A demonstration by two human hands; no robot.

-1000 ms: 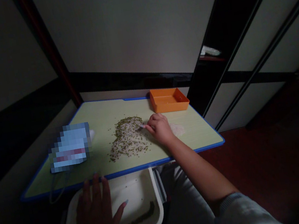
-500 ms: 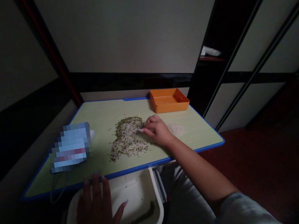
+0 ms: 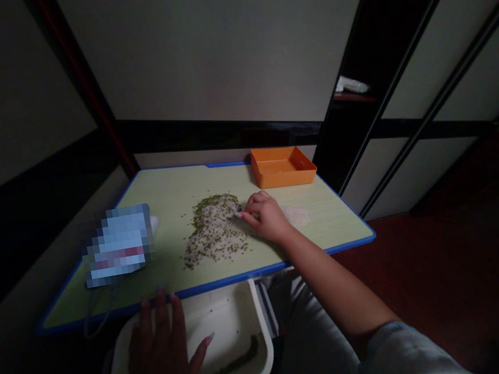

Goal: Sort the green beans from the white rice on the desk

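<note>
A loose heap of green beans mixed with white grains spreads over the middle of the pale yellow tabletop. At its right edge is my right hand, thumb and fingers pinched together; whatever lies between the fingertips is too small to make out. Just right of that hand, partly behind the wrist, lies a smaller pile of white grains. My left hand is spread out over a white bin below the table's front edge, its fingertips near the blue rim. Some green beans line the bin's bottom.
An orange open box stands at the table's back right corner. On the left, a blurred-out device leans up with a cable hanging over the edge. Cabinet panels rise right behind the table.
My right hand has shifted slightly to the right, away from the mixed heap, still pinched. The left hand has stayed in place.
</note>
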